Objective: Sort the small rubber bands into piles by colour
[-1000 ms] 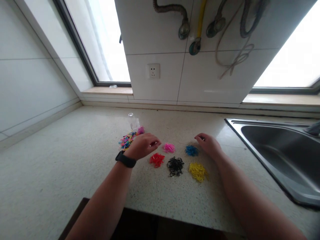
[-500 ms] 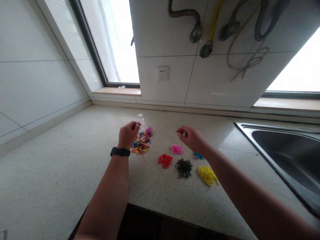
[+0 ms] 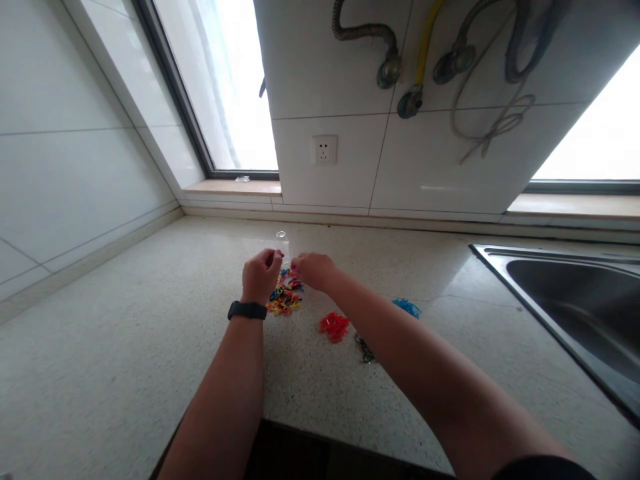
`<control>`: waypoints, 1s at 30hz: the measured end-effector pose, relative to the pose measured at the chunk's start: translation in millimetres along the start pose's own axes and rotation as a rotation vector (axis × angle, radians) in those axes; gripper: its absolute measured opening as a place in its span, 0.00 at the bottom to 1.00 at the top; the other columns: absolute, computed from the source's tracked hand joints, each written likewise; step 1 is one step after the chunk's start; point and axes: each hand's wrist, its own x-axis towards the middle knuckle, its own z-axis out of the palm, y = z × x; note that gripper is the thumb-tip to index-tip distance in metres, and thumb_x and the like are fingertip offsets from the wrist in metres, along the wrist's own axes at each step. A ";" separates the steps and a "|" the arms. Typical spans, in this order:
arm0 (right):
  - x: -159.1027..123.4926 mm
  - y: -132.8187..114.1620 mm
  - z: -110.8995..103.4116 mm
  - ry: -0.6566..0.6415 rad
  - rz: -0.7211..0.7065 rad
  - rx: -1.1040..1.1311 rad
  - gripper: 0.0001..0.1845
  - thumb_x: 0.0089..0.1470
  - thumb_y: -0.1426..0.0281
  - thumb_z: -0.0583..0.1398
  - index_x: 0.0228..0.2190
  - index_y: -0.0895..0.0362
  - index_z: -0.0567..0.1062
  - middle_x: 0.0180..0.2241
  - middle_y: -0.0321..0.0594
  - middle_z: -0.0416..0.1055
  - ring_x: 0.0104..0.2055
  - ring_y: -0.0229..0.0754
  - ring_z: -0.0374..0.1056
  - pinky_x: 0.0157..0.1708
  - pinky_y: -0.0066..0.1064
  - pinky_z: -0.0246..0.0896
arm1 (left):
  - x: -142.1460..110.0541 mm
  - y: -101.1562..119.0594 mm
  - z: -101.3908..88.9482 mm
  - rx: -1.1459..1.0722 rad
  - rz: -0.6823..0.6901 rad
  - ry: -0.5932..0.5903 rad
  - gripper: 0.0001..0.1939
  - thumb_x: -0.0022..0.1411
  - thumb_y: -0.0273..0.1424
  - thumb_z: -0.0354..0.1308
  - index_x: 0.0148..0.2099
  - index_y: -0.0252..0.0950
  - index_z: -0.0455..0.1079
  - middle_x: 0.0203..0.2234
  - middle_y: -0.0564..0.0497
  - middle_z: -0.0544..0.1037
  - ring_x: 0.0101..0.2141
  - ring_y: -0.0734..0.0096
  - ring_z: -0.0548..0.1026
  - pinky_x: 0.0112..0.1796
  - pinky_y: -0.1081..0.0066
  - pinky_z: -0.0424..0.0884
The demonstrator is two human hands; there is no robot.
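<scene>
My left hand (image 3: 261, 272), with a black band on its wrist, is closed in a pinch at the left edge of a mixed-colour pile of small rubber bands (image 3: 285, 300). What it pinches, if anything, is too small to make out. Just right of it, my right hand (image 3: 315, 270) reaches over the pile's far end, fingers curled together and their tips partly hidden. Behind both hands stands a clear plastic bottle (image 3: 281, 235). Nearer me lie a red pile (image 3: 334, 327) and a black pile (image 3: 365, 350), the black one partly covered by my right forearm. A blue pile (image 3: 407, 307) lies beyond that forearm.
The speckled countertop (image 3: 150, 347) runs back to a tiled wall with a socket (image 3: 325, 150). At the right a steel sink (image 3: 565, 300) is set into it. Hoses and valves (image 3: 389, 70) hang on the wall above. The counter's front edge is close to me.
My right hand has moved left from above the pink pile to the mixed pile, close to my left hand. Its forearm now hides the pink and yellow piles. My left hand has barely moved.
</scene>
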 end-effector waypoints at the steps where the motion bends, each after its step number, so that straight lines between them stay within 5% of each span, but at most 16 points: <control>1: 3.1 -1.5 2.5 -0.002 -0.007 -0.007 0.14 0.62 0.67 0.55 0.45 0.52 0.77 0.45 0.46 0.75 0.48 0.49 0.70 0.41 0.35 0.65 | 0.1 0.0 0.2 -0.002 -0.004 0.004 0.17 0.66 0.38 0.50 0.35 0.37 0.78 0.21 0.52 0.75 0.23 0.71 0.69 0.26 0.73 0.58; 9: 8.2 -2.9 12.0 -0.009 -0.025 -0.031 0.15 0.64 0.70 0.52 0.43 0.57 0.78 0.45 0.51 0.73 0.51 0.51 0.66 0.44 0.38 0.66 | 0.9 1.2 -1.3 -0.005 -0.004 0.005 0.17 0.66 0.39 0.51 0.35 0.37 0.77 0.21 0.52 0.76 0.23 0.71 0.70 0.26 0.72 0.59; 21: -0.6 11.5 16.0 0.027 0.026 0.107 0.13 0.62 0.65 0.57 0.43 0.54 0.78 0.45 0.46 0.73 0.51 0.48 0.66 0.47 0.34 0.62 | 1.2 0.7 -0.9 -0.011 -0.010 0.000 0.18 0.66 0.39 0.50 0.34 0.37 0.77 0.20 0.52 0.74 0.23 0.70 0.68 0.26 0.72 0.57; 30: -9.2 17.5 11.4 0.068 0.033 0.316 0.12 0.60 0.68 0.58 0.43 0.54 0.78 0.40 0.41 0.78 0.42 0.40 0.71 0.42 0.28 0.60 | 0.7 0.7 0.4 -0.032 -0.010 0.014 0.17 0.66 0.39 0.50 0.34 0.37 0.77 0.21 0.52 0.75 0.23 0.71 0.68 0.26 0.72 0.58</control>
